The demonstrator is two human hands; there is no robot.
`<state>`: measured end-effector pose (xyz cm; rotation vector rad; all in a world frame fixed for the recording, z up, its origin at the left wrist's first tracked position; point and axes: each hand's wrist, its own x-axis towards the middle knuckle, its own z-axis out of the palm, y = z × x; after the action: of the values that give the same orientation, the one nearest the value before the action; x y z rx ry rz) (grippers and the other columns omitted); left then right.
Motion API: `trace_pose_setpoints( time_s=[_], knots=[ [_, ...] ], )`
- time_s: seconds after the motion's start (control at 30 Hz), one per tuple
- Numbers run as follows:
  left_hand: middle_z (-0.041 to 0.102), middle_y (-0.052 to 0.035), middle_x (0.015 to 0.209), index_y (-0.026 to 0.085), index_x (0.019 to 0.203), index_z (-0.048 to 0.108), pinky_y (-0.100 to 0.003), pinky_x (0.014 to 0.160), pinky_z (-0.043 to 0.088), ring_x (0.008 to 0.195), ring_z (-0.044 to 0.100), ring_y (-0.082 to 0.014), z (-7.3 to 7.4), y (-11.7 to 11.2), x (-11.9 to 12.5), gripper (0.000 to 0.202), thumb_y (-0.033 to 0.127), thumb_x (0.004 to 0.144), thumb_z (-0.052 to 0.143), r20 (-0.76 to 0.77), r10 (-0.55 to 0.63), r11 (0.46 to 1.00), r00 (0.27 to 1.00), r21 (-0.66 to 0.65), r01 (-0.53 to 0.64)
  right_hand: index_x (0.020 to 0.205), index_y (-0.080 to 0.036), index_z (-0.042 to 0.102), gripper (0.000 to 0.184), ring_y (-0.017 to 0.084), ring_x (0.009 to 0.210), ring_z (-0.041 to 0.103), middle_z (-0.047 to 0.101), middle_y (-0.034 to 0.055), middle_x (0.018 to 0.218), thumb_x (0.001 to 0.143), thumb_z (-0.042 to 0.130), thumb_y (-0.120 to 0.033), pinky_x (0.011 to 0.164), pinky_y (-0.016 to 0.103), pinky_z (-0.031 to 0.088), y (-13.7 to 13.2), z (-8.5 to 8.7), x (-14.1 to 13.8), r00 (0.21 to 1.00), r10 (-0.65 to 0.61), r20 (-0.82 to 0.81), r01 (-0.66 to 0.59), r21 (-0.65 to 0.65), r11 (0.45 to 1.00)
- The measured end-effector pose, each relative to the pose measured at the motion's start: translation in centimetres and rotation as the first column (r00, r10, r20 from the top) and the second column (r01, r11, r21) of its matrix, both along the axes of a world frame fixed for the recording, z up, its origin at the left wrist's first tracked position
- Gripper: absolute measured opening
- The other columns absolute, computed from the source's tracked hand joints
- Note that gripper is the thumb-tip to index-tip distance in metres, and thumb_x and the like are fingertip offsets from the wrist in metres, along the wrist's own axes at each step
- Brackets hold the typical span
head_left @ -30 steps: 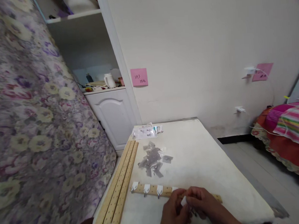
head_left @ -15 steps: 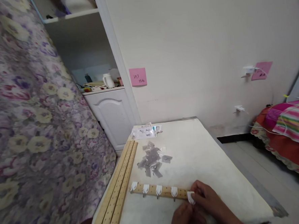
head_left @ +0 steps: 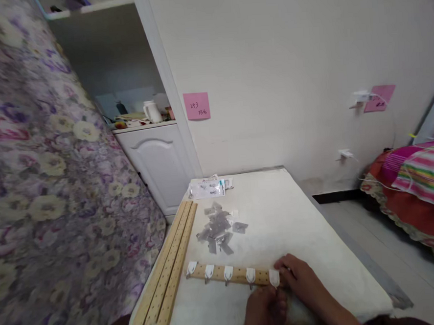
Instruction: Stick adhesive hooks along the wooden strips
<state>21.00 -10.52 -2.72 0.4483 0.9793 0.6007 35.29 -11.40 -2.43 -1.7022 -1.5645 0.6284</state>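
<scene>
A short wooden strip [head_left: 239, 275] with holes lies across the near part of the white table [head_left: 286, 217], carrying several white hooks. My right hand [head_left: 301, 280] rests on the strip's right end, its fingers closed against the rightmost white hook [head_left: 274, 277]. My left hand [head_left: 263, 311] sits just below that hook at the table's near edge, fingers curled, and I cannot make out anything in it. A pile of small grey pieces [head_left: 219, 227] lies beyond the strip.
Long wooden strips [head_left: 168, 273] lie along the table's left edge. A clear packet [head_left: 207, 188] sits at the far edge. A floral cloth [head_left: 49, 182] hangs at left, a white cabinet [head_left: 158, 156] stands behind, and a striped bed [head_left: 417, 189] is at right.
The strip gained hooks: a fourth, then a fifth under my right hand's fingers. My left hand dropped back toward the near edge. The view tilted down slightly.
</scene>
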Motion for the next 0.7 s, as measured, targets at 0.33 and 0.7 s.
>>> trace_pose_setpoints(
  time_s=[0.33,0.7],
  knots=[
    [0.064,-0.0025,0.054,0.015,0.067,0.051,-0.017,0.046,0.044,0.047,0.058,-0.0091,0.8,-0.4,0.5,0.012,0.017,0.078,0.053,-0.048,0.166,0.982,0.985,-0.083,-0.169,0.089,-0.022,0.062,0.026,0.02,0.083,0.061,0.068,0.0035,0.089,0.081,0.045,-0.039,0.076,0.03,0.044,-0.8,2.2,5.4,0.961,-0.249,-0.119,0.258,0.063,0.964],
    [0.065,-0.0029,0.056,0.015,0.072,0.052,-0.019,0.049,0.047,0.052,0.062,-0.0111,1.0,-0.5,0.8,0.009,0.019,0.08,0.053,-0.072,0.214,0.972,0.974,-0.088,-0.22,0.078,-0.019,0.064,0.018,0.017,0.07,0.058,0.065,0.0021,0.074,0.075,0.05,-0.03,0.065,0.027,0.043,-0.1,1.2,3.3,0.986,-0.113,-0.126,0.113,-0.004,0.994]
  ],
)
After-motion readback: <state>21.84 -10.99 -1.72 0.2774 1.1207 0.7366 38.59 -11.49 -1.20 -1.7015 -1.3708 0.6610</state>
